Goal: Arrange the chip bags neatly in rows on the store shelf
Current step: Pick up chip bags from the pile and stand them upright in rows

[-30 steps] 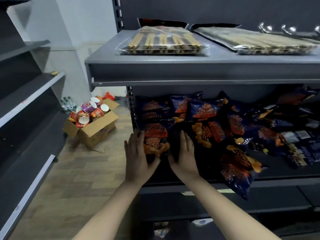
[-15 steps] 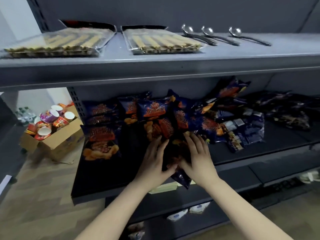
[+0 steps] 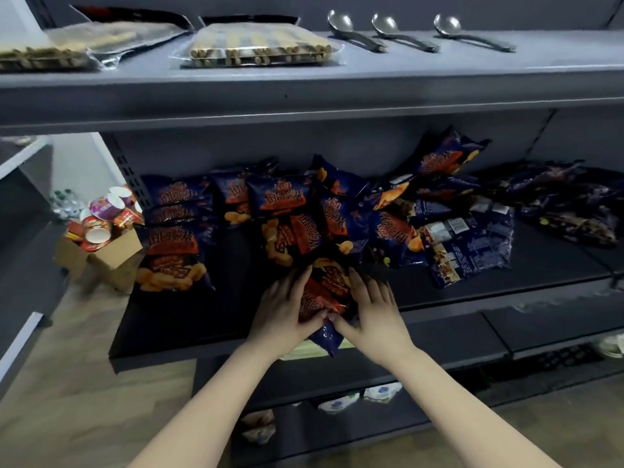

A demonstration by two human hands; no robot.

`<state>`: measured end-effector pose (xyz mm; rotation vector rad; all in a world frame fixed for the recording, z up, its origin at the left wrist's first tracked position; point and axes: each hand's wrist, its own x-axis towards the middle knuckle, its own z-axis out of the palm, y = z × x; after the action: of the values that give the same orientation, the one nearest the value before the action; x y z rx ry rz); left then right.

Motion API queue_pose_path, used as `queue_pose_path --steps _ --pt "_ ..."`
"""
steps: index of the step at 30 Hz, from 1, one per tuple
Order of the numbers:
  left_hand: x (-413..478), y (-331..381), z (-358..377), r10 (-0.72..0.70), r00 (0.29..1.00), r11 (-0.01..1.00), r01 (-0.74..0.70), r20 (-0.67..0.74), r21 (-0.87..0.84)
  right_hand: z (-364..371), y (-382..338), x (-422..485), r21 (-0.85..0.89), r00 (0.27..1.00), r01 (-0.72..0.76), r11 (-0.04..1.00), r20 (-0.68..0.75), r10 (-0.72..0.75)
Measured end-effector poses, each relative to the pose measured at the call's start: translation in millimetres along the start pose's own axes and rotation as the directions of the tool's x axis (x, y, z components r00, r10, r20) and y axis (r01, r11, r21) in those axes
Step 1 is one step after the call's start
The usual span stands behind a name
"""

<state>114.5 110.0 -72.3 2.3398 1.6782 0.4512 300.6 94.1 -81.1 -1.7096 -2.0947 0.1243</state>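
Observation:
Dark blue chip bags with orange print lie on the dark middle shelf [image 3: 209, 319]. At the left, a neat column of bags [image 3: 174, 251] lies flat. A loose heap [image 3: 398, 217] spreads across the middle and right. My left hand [image 3: 282, 312] and my right hand [image 3: 374, 309] clasp one chip bag [image 3: 326, 292] from both sides at the shelf's front edge. Its lower end hangs over the edge.
The upper shelf [image 3: 371, 92] carries packs of sticks [image 3: 260, 49] and three metal spoons [image 3: 405, 32]. A cardboard box of cups [image 3: 101, 241] stands on the wooden floor at the left. Grey shelves [image 3: 20, 231] run along the left side. Small packets lie on the bottom shelf.
My hands left the bag in the left column and moved right to the bag overhanging the front edge, now clasping it. The view swung right and closer.

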Motion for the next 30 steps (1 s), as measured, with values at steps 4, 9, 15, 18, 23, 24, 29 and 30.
queue_pose_path --steps 4,9,15,18,23,24,29,30 --pt "0.1 0.1 5.2 -0.023 0.999 1.000 0.023 -0.030 0.012 6.3 1.7 -1.6 0.034 0.999 -0.002 0.999 -0.038 0.003" --pt "-1.5 2.6 7.8 -0.040 0.997 0.999 0.040 -0.070 0.007 12.3 3.1 -4.4 0.079 0.999 -0.017 0.997 -0.033 0.019" --pt "-2.6 6.2 8.5 -0.077 0.991 0.996 0.073 -0.113 -0.044 13.6 -0.2 -6.9 0.114 0.999 -0.031 0.993 -0.035 0.035" --pt "-1.7 6.5 9.5 -0.062 0.988 0.998 0.057 -0.139 -0.042 12.4 0.1 -7.6 0.135 0.999 -0.034 0.990 -0.029 0.038" --pt "-15.7 19.5 22.3 -0.199 0.903 0.962 0.107 -0.380 -0.251 3.9 3.3 -6.2 0.187 0.999 -0.054 0.981 0.005 0.054" --pt "-24.1 27.2 29.2 -0.302 0.839 0.919 0.131 -0.452 -0.372 0.6 3.9 -4.8 0.202 0.998 -0.065 0.977 0.002 0.066" --pt "-63.3 73.8 47.6 -0.788 0.591 0.356 0.207 -0.174 -0.911 -16.2 -4.8 18.7 0.291 0.998 0.001 0.957 -0.066 0.020" --pt "-65.1 78.2 48.9 -0.824 0.563 0.241 0.236 -0.070 -0.941 -19.0 -7.8 27.2 0.301 0.998 0.033 0.953 -0.058 -0.016"
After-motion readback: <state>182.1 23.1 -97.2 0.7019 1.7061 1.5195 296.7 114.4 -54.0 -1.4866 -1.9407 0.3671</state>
